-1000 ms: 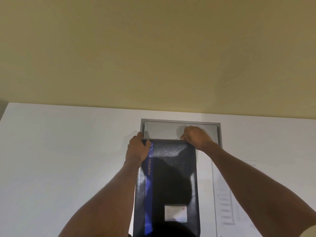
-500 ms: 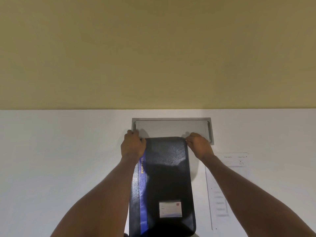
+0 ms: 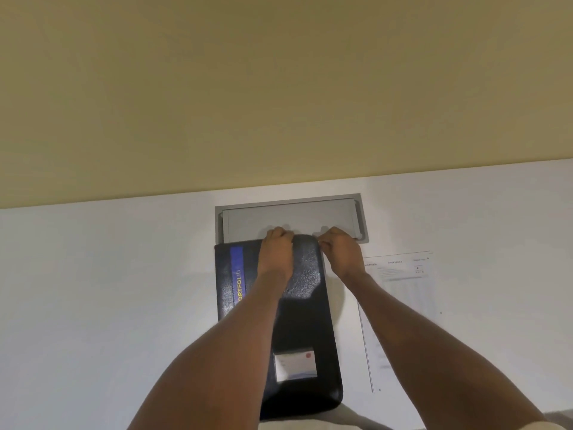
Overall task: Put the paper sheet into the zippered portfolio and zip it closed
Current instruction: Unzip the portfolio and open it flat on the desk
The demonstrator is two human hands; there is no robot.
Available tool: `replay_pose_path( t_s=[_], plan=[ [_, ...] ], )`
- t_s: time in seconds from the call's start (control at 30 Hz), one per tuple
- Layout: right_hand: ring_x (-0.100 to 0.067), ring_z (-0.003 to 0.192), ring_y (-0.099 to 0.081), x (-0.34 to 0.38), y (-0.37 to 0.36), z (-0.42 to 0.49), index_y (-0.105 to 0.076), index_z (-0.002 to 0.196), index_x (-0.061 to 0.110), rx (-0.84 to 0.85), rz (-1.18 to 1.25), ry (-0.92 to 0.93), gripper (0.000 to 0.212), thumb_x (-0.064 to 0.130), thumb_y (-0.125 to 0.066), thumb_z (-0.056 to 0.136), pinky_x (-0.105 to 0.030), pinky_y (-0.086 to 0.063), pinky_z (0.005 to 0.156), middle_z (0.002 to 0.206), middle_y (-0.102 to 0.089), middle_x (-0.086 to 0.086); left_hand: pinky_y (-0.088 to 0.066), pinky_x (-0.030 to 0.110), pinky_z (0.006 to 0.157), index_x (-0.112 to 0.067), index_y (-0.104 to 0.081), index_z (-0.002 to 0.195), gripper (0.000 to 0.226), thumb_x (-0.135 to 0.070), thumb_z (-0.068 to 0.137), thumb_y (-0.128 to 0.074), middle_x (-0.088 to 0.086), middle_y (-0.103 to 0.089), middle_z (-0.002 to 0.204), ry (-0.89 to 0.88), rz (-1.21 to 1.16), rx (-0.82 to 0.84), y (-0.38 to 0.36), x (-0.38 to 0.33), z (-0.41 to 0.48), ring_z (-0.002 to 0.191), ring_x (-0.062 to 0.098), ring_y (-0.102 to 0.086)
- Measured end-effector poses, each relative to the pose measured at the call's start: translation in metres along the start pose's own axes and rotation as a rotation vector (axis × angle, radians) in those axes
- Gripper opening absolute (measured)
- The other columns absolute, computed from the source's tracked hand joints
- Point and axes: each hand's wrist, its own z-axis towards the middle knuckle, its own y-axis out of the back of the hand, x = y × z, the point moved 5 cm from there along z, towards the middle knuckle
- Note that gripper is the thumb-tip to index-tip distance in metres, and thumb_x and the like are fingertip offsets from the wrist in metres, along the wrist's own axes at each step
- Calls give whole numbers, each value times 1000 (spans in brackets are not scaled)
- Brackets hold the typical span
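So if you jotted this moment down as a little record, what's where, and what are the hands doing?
Surface: white table
Main item: black portfolio, lying flat, blue stripe along its left side
Loose item: paper sheet, flat on the table right of the portfolio, not inside it
Left: left hand grips the portfolio's far edge
Right: right hand pinches at its far right corner, perhaps the zipper pull; too small to tell
Behind: grey hatch set into the table

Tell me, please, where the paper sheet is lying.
In the head view the paper sheet lies on the white table, just right of the black portfolio.
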Motion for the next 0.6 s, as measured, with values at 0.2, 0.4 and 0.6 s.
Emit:
replay_pose_path(
  t_s=[0.2, 0.4, 0.6],
  plan=[
    [-20, 91, -67, -9, 0, -12, -80, 109, 20, -30, -43, 12, 23, 20, -58, 102, -25, -49, 74, 104, -71, -1, -53, 43, 98, -3, -65, 123, 32, 10, 97, -50, 14, -60, 126, 101, -103, -2, 2, -7, 7, 123, 30, -53],
    [-20, 90, -65, -24, -6, -49, -81, 106, 21, -46, -75, 8, 21, 17, -61, 98, -26, -47, 70, 100, -72, 1, -53, 44, 99, -2, -63, 125, 41, 17, 92, -47, 15, -56, 128, 110, -123, -3, 0, -9, 8, 121, 30, -53],
    [-19, 81, -60, -33, -24, -102, -79, 108, 19, -63, -71, 26, 17, 15, -69, 95, -23, -40, 66, 90, -67, 0, -53, 43, 99, -1, -63, 125, 43, 19, 92, -46, 15, -56, 128, 100, -112, -14, 0, -9, 7, 124, 29, -51]
  ],
)
